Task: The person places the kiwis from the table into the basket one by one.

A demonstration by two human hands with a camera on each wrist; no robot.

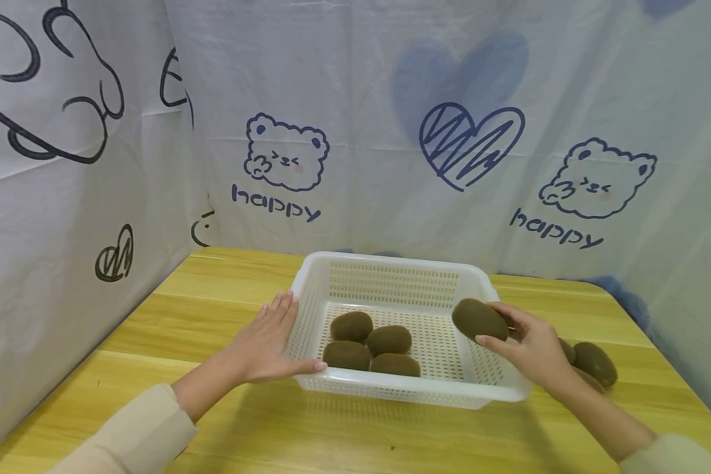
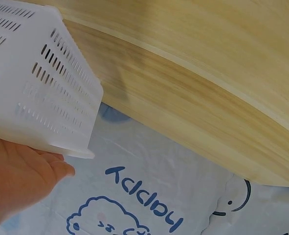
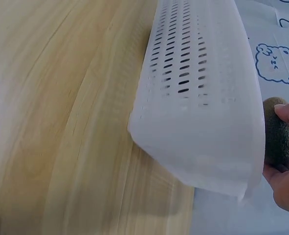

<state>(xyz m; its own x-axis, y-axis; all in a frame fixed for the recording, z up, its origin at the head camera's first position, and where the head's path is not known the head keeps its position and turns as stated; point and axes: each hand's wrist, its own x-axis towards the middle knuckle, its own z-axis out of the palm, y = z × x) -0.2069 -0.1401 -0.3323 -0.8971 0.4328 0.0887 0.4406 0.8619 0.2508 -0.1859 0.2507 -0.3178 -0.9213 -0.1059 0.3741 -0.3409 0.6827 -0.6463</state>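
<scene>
Left hand [image 1: 269, 345] flat, right hand [image 1: 530, 349] curled

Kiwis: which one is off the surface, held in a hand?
The kiwi gripped by the right hand above the basket's right rim; four others lie inside, the rest on the table.

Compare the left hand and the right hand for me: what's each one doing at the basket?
The left hand lies flat against the white basket holding nothing; the right hand grips a kiwi. The left touches the basket's left wall; the right is over its right rim. Both wear cream sleeves.
</scene>
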